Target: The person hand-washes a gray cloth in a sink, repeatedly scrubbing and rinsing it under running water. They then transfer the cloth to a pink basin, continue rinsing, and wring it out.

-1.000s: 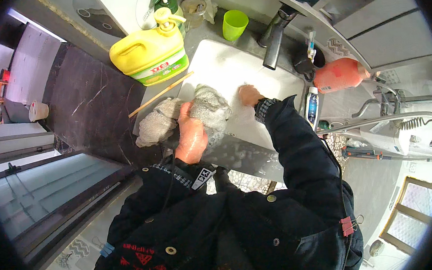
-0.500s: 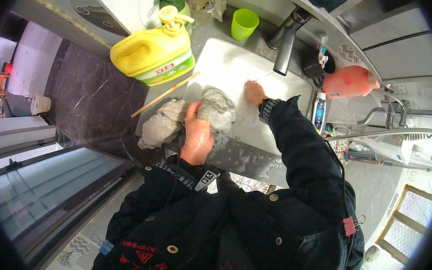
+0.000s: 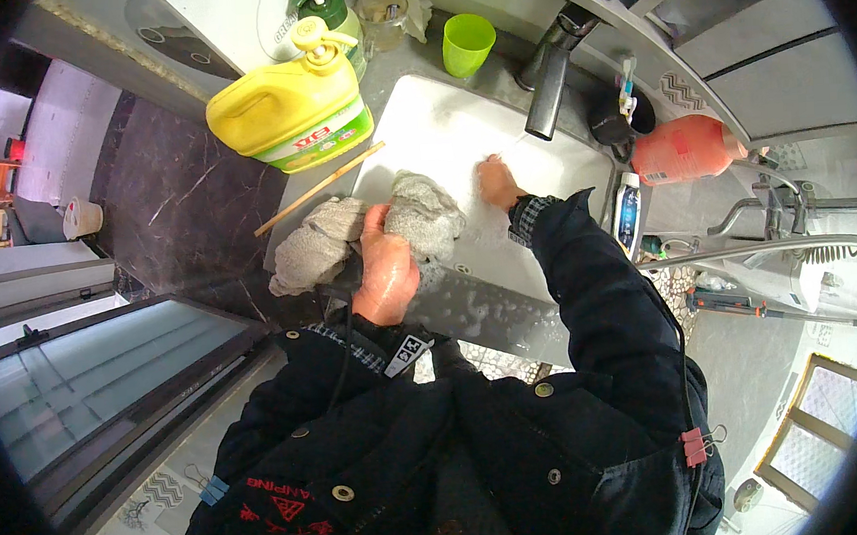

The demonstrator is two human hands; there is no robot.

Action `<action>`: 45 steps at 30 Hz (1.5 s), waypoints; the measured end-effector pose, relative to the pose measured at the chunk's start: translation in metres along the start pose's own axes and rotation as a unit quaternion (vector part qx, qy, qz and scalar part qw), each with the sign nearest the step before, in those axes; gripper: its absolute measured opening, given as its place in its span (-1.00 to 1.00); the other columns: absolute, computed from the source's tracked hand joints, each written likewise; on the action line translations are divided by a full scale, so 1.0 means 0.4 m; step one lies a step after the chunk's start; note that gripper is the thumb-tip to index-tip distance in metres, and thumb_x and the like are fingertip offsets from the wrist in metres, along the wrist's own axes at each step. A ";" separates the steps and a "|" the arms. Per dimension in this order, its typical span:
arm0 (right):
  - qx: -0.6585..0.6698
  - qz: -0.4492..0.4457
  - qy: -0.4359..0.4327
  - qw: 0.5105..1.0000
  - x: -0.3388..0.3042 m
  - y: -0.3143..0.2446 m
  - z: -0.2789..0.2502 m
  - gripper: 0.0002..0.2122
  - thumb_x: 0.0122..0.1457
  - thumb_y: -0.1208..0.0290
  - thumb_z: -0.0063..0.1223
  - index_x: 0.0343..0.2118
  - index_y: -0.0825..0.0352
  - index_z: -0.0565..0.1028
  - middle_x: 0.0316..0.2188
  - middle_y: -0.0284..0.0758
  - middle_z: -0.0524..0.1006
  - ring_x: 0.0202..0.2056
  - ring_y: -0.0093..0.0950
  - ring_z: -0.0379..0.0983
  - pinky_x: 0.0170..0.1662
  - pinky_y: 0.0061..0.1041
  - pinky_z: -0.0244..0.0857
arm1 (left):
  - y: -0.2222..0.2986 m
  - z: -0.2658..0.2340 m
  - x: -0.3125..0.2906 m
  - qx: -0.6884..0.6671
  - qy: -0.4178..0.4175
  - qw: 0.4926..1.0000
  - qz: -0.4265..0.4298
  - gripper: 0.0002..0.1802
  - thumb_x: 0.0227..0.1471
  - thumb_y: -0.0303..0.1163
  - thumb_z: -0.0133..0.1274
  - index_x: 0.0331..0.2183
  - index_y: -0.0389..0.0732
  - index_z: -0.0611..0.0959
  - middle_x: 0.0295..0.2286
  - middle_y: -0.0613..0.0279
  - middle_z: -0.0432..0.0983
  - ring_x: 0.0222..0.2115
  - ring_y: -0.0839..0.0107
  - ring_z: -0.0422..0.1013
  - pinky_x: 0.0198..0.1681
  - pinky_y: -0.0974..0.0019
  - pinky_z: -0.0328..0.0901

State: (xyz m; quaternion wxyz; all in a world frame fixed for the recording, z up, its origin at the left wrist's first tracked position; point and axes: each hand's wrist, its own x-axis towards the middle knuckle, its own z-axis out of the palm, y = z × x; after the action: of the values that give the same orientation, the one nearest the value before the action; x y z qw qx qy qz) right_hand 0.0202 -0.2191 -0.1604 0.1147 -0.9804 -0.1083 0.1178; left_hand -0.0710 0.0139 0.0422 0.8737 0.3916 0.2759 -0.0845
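My left hand (image 3: 386, 273) is closed around the middle of a grey, fuzzy cloth at the sink's near left edge. One bunch of the cloth (image 3: 316, 248) bulges over the counter on the left. Another bunch (image 3: 425, 218), wet-looking, hangs over the white sink basin (image 3: 407, 105). My right hand (image 3: 498, 183) is down inside the basin, below the black faucet (image 3: 548, 95), where a thin stream of water runs near it. Its fingers point down and away, and their grip is hidden.
Left of the basin stand a yellow pump jug (image 3: 289, 118) and a thin wooden stick (image 3: 319, 189). Behind are a green cup (image 3: 469, 44) and a green bottle (image 3: 337, 20). On the right are a pink bottle (image 3: 687, 148), a dark cup with toothbrushes (image 3: 620, 118) and a toothpaste tube (image 3: 628, 216).
My right hand has shifted slightly left within the basin. My left hand keeps its hold on the cloth. The whole view has moved a little.
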 end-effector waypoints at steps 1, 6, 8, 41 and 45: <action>0.012 0.004 -0.001 1.000 0.002 -0.002 0.001 -0.87 -0.13 0.51 -0.07 -0.54 0.45 0.49 -0.38 0.06 0.47 -0.22 -0.03 0.37 -0.10 -0.15 0.24 | -0.001 -0.002 0.002 0.006 0.006 1.000 0.001 -0.55 -0.11 -0.78 -0.28 -0.13 -0.27 0.39 -0.25 0.15 0.39 -0.23 0.30 0.37 -0.12 0.24 0.33; 0.177 0.112 0.031 0.977 0.006 -0.014 0.007 -0.86 -0.10 0.51 -0.07 -0.54 0.45 0.49 -0.30 0.02 0.46 -0.16 -0.10 0.34 -0.06 -0.25 0.22 | -0.008 -0.011 0.004 -0.011 -0.011 1.000 0.010 -0.52 -0.14 -0.80 -0.31 -0.13 -0.27 0.39 -0.24 0.15 0.38 -0.23 0.30 0.36 -0.13 0.24 0.32; 0.060 0.011 -0.006 0.998 0.002 -0.019 -0.002 -0.86 -0.09 0.51 -0.09 -0.49 0.45 0.49 -0.29 0.01 0.46 -0.14 -0.11 0.32 -0.06 -0.26 0.22 | -0.014 -0.015 -0.002 -0.002 -0.012 1.000 0.015 -0.53 -0.11 -0.76 -0.29 -0.10 -0.25 0.37 -0.23 0.14 0.38 -0.21 0.28 0.37 -0.11 0.22 0.32; -0.014 -0.009 -0.108 0.994 0.007 -0.035 -0.033 -0.82 -0.19 0.45 0.01 -0.49 0.40 0.52 -0.39 -0.04 0.53 -0.35 -0.10 0.47 -0.27 -0.19 0.33 | -0.018 -0.017 -0.021 0.009 -0.035 0.999 0.017 -0.62 -0.10 -0.75 -0.25 -0.18 -0.29 0.41 -0.27 0.17 0.39 -0.26 0.33 0.37 -0.16 0.27 0.33; 0.003 -0.002 -0.108 0.994 0.016 -0.027 -0.012 -0.84 -0.19 0.46 0.01 -0.49 0.37 0.52 -0.40 -0.08 0.52 -0.35 -0.12 0.46 -0.27 -0.19 0.33 | -0.020 -0.028 -0.007 0.044 -0.058 0.997 0.015 -0.50 -0.11 -0.67 -0.24 -0.04 -0.18 0.32 -0.19 0.18 0.36 -0.19 0.30 0.38 -0.14 0.25 0.34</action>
State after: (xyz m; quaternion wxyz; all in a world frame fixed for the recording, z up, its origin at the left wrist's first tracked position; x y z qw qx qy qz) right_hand 0.0255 -0.2082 -0.1546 0.1055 -0.9615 -0.1213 0.2229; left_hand -0.0810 0.0163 0.0326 0.8717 0.4278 0.2145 -0.1057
